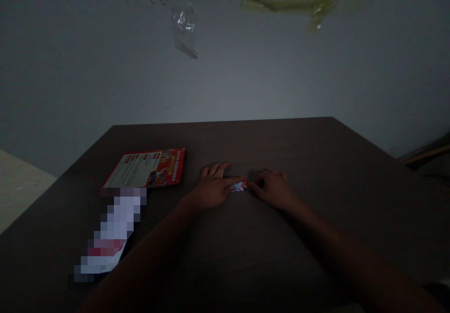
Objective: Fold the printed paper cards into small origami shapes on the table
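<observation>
A small colourful piece (239, 186), blue, white and red, lies on the dark table (225, 256) between my hands. My left hand (213, 191) rests on the table with its fingers spread, one fingertip touching the piece's left and upper edge. At the piece's right edge, my right hand (272, 188) has thumb and forefinger brought together, with the other fingers curled behind. The fingertips of my right hand hide that edge of the piece.
A red and white printed box or booklet (140, 170) lies at the left of the table. Nearer me is a white, partly pixelated sheet (117, 224). Behind the table stands a grey wall (225, 78) with clear and yellow tape (284, 2).
</observation>
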`<action>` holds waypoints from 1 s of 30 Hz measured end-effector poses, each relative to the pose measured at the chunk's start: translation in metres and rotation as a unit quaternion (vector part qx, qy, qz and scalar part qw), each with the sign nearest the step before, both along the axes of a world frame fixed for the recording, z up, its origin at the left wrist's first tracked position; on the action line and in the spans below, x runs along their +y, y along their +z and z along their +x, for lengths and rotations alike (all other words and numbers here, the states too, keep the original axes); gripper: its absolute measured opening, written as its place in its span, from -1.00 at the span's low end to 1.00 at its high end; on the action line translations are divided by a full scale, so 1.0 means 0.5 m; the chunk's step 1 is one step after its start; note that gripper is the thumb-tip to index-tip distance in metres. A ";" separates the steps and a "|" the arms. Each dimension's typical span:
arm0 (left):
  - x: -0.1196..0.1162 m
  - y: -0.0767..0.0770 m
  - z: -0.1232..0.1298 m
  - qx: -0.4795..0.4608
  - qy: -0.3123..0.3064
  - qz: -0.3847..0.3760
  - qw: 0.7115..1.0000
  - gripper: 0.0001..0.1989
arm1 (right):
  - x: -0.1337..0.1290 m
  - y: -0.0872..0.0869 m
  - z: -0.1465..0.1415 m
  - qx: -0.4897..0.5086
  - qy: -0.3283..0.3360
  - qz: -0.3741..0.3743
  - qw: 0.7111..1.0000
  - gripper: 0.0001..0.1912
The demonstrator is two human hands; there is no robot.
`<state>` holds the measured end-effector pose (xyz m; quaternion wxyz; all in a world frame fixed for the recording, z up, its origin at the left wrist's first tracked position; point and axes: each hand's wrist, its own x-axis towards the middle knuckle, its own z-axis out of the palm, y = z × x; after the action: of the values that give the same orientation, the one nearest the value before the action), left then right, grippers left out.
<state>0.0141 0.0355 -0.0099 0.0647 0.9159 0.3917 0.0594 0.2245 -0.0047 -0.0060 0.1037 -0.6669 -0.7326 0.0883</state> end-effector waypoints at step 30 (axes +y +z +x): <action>0.001 -0.005 0.004 -0.004 0.009 -0.006 1.000 -0.57 | 0.002 -0.021 -0.017 0.038 -0.027 0.064 0.997 -0.60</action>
<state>0.0163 0.0361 -0.0124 0.0710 0.9119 0.3996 0.0615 0.2160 -0.0038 -0.0166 0.1760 -0.6743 -0.7143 0.0641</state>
